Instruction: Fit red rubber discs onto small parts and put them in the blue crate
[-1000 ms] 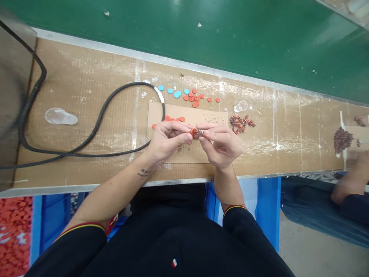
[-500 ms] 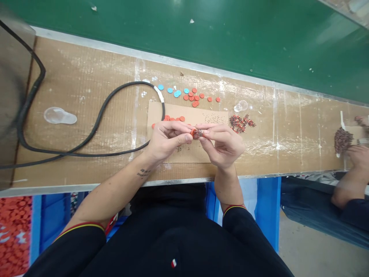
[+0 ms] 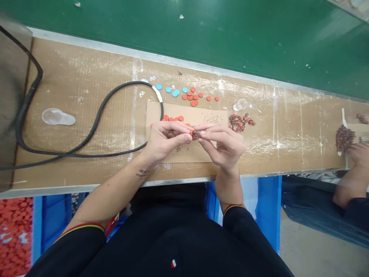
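Observation:
Between thumb and fingers, my left hand pinches a small red disc with thin dark metal pieces on its right side. My right hand closes its fingertips on those metal pieces. Both hands are nearly touching above a flat cardboard sheet. Several red discs lie on the sheet just beyond my left hand, and tiny dark bits are scattered on its right part. To the right of the sheet lies a pile of small red-and-dark parts.
Blue discs and loose red discs lie behind the sheet. A black cable loops at left near a clear plastic scoop. Another scoop lies at right. Another person's hand is beside a dark pile at far right.
The view has shifted slightly. My right fingertips have moved a little left, closer to the red disc. The other person's hand has shifted slightly.

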`<state>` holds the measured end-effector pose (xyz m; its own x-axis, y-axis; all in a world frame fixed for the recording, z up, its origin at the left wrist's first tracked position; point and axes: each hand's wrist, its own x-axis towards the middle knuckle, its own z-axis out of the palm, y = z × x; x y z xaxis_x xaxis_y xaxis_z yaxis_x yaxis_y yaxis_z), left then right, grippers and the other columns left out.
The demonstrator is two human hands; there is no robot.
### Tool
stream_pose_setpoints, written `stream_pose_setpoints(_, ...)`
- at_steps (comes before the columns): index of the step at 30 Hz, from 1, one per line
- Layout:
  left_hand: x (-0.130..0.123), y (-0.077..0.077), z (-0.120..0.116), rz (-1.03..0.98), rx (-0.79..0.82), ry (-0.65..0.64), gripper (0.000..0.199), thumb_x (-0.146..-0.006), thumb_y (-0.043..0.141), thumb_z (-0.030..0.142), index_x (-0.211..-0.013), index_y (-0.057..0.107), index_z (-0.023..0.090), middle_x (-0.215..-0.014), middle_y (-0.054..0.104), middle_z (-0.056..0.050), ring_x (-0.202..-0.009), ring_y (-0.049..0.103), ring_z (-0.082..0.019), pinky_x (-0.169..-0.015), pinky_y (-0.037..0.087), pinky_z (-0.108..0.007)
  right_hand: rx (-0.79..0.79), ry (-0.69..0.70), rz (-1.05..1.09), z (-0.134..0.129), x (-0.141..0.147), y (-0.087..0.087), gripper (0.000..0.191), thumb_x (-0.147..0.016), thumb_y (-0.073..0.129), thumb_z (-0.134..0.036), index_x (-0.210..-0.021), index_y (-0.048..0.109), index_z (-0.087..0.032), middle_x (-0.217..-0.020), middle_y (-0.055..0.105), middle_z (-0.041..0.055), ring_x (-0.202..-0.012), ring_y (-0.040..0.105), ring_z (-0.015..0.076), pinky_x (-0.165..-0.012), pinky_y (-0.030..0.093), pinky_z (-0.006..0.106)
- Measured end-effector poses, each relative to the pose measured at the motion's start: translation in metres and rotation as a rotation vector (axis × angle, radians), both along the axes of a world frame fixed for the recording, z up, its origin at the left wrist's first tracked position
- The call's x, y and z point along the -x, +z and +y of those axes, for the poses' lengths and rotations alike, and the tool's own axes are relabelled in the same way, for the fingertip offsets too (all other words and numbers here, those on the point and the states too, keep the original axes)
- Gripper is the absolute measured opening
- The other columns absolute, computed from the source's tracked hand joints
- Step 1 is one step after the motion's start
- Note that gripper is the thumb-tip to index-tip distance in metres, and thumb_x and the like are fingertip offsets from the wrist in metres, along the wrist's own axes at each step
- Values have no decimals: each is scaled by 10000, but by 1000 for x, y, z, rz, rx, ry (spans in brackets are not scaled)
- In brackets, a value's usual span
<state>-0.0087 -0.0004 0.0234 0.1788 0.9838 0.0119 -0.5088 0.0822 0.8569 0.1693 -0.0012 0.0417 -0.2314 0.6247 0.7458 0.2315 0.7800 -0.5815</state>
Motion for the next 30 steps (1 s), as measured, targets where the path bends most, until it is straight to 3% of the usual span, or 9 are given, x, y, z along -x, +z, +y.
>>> stream_pose_setpoints(16, 0, 4, -2, 47, -115, 74, 245, -639, 1037, 398, -742, 858, 266, -798, 829, -59, -756, 797, -175, -718, 684, -258, -49, -14, 2, 2, 0, -2, 251, -916, 764, -96, -1109, 742, -255, -914, 809, -25, -964, 850, 183, -804, 739, 316)
stream_pose_setpoints(21, 0, 3, -4, 72, -92, 66, 226, -700, 999, 441, -760, 862, 271, -843, 840, -68, -795, 809, -198, -786, 702, -313, -78, -34, 3, 2, 1, -2, 241, -954, 731, -136, -1154, 727, -272, -920, 800, -26, -960, 849, 186, -802, 748, 341)
stream_pose_setpoints(25, 0, 1, -5, 40, -130, 50, 162, -755, 973, 403, -817, 877, 289, -871, 842, -64, -730, 787, -162, -805, 699, -307, -110, -49, 26, 2, 3, -4, 229, -973, 720, -161, -1172, 725, -274, -933, 802, -21, -973, 843, 177, -823, 746, 345)
stream_pose_setpoints(30, 0, -1, -6, 28, -155, 51, 121, -783, 954, 386, -858, 881, 325, -881, 842, -60, -781, 797, -173, -827, 696, -323, -111, -28, 57, 3, 4, -6, 333, -963, 732, -152, -1249, 725, -322, -943, 805, -33, -970, 825, 160, -814, 727, 330)
